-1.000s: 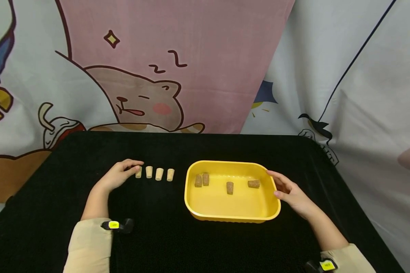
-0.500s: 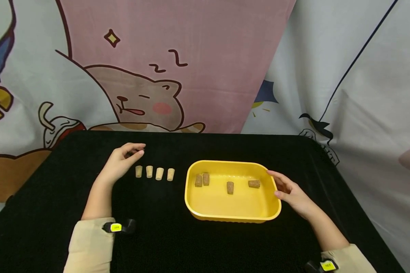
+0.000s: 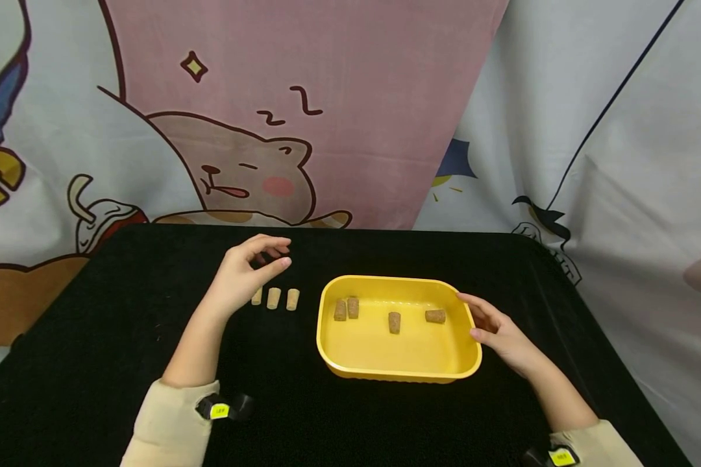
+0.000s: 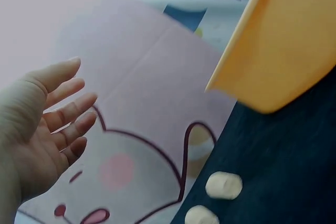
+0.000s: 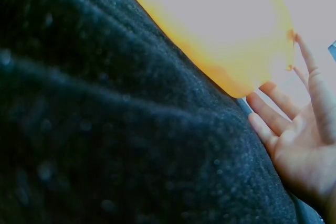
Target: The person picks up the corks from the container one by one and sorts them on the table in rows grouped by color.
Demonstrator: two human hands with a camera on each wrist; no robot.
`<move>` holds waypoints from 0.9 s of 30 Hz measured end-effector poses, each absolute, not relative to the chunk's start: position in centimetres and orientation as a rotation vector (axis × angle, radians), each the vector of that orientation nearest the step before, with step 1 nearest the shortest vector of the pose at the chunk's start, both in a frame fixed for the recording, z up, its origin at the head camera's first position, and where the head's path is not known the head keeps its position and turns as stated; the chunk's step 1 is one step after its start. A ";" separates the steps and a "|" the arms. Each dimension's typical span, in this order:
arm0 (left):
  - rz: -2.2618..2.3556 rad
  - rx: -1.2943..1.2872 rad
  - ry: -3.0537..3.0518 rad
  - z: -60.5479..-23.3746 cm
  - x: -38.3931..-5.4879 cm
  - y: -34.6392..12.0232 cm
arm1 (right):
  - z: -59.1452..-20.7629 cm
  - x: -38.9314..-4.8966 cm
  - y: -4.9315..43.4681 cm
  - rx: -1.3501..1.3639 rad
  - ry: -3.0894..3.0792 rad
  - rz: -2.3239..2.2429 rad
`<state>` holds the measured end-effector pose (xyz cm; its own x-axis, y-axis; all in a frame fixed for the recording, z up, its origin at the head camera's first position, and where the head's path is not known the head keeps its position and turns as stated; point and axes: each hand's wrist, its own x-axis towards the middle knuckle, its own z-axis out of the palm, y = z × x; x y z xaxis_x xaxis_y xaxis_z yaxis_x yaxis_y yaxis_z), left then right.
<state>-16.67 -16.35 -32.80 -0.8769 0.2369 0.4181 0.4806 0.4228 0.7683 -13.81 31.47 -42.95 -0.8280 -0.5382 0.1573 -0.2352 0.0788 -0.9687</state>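
Note:
In the head view, my left hand hovers over the left end of a row of pale tapered corks. Its fingers are loosely spread, and the left wrist view shows a bare palm. Three pale corks show; the hand and wrist hide the leftmost spot. Two pale corks lie below the palm in the left wrist view. My right hand holds the right rim of a yellow plastic basin, thumb and forefinger on the edge, other fingers against the outer wall. Several darker brown corks lie inside the basin.
A black cloth covers the table under everything. Behind its far edge hangs a printed curtain with a sleeping cartoon animal. The basin stands just right of the pale corks. Each sleeve carries a small black wrist camera.
My left hand has left the leftmost pale cork, risen, and shifted right and away from me, now covering that cork. My right hand and the basin have stayed in place.

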 end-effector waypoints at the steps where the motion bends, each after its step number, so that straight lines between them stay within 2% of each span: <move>1: -1.445 -0.638 -2.427 -32.7 -16.5 -15.9 | -42.9 -13.8 31.5 -0.782 2.116 -1.821; 14: -1.557 -0.799 -2.437 -32.3 -14.6 -11.1 | -43.2 -13.9 31.5 -0.780 2.121 -1.825; 27: -1.606 -0.937 -2.588 -34.5 -13.7 -6.3 | -43.3 -14.0 31.6 -0.776 2.142 -1.809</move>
